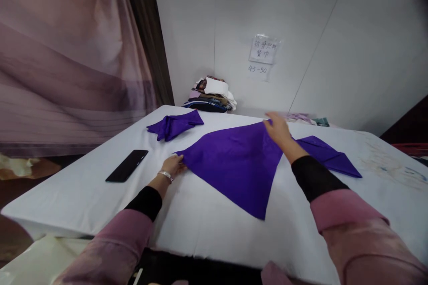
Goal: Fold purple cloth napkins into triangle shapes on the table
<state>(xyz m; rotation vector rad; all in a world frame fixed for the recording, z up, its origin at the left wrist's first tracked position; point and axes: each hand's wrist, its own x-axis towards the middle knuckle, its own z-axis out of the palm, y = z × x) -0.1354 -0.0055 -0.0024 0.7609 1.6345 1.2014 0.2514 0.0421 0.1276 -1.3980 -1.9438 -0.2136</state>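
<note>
A purple cloth napkin is spread at an angle over the white tablecloth, one corner pointing toward me. My left hand, with a bracelet at the wrist, pinches its left corner between thumb and fingers. At the far right corner, my right hand has its fingers closed around the cloth's edge; they are slightly blurred. To the left behind it lies a folded purple napkin with pointed ends. Another folded purple napkin is beyond my right wrist, partly hidden by it.
A black phone lies on the white-covered table at the left. Stacked folded clothes stand at the back against the wall. More cloths lie behind the far edge. A pink curtain hangs at the left, and a paper sign is on the wall.
</note>
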